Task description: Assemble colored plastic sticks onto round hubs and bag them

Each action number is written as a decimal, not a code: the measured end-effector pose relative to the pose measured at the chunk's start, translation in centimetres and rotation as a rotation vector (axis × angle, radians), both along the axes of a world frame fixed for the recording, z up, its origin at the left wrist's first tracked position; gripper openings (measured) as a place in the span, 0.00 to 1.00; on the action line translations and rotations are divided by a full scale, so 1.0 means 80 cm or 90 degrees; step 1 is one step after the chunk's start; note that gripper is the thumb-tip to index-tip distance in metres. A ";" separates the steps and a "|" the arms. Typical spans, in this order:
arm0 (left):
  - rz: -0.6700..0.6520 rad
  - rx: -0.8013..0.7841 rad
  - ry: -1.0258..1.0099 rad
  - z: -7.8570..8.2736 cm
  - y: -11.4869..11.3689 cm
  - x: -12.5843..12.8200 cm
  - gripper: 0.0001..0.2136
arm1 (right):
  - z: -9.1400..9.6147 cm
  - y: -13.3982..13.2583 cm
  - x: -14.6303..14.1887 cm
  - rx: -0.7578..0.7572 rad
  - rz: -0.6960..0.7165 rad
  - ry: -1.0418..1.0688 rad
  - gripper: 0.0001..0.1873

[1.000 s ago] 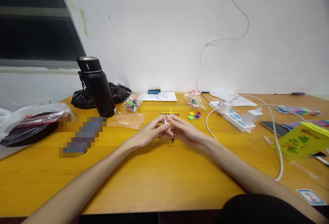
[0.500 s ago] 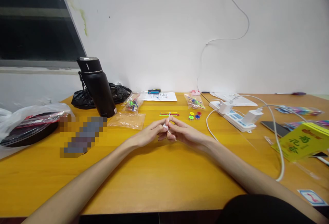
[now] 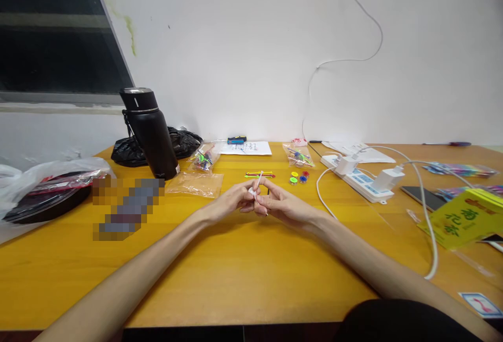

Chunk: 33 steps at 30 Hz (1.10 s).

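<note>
Left hand: forearm stretched forward, low over the surface, fingertips pinched on the thin white stick. Stick: near upright between the meeting fingertips, top poking above them. Right hand: mirrored pose, fingers closed on the same stick.

Bright, even indoor light, soft shadows, wide-angle bending at the edges, one pixelated patch.
</note>
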State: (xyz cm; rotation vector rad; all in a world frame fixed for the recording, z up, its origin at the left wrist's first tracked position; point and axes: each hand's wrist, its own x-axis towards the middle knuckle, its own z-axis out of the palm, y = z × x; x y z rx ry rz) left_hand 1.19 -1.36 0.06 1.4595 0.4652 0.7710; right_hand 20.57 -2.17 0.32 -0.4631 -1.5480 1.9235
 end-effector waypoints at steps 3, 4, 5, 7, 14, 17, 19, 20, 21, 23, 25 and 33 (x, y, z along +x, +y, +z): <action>0.002 -0.015 0.011 0.000 -0.001 0.001 0.06 | 0.002 0.000 0.001 0.014 0.002 -0.018 0.18; 0.006 -0.021 0.011 0.000 -0.002 0.002 0.07 | 0.003 0.000 0.002 0.019 0.002 -0.028 0.19; 0.011 -0.025 0.006 0.000 -0.002 0.002 0.07 | 0.004 0.000 0.002 0.023 -0.002 -0.037 0.20; 0.023 -0.029 -0.017 -0.001 -0.002 0.005 0.07 | 0.005 0.001 0.002 0.029 -0.017 -0.046 0.21; 0.028 0.025 -0.029 -0.007 0.001 0.004 0.09 | 0.001 0.005 0.001 0.058 -0.059 -0.037 0.19; 0.042 0.024 -0.028 -0.005 0.001 0.000 0.12 | 0.007 0.005 0.003 0.062 -0.081 -0.042 0.18; 0.072 0.018 -0.044 -0.002 0.002 -0.003 0.13 | 0.012 0.007 0.006 0.048 -0.123 -0.021 0.19; 0.085 0.018 -0.050 -0.001 0.002 -0.004 0.14 | 0.014 0.008 0.007 0.042 -0.150 -0.007 0.19; 0.094 0.017 -0.051 0.001 0.003 -0.005 0.15 | 0.016 0.010 0.009 0.043 -0.176 0.004 0.18; 0.102 0.003 -0.047 0.005 0.002 -0.005 0.15 | 0.019 0.014 0.012 0.069 -0.220 -0.006 0.16; 0.122 -0.024 -0.026 0.007 0.001 -0.005 0.15 | 0.019 0.018 0.015 0.134 -0.260 -0.060 0.16; 0.189 -0.018 0.027 -0.001 0.006 -0.007 0.12 | 0.010 0.018 0.024 0.466 -0.360 -0.282 0.17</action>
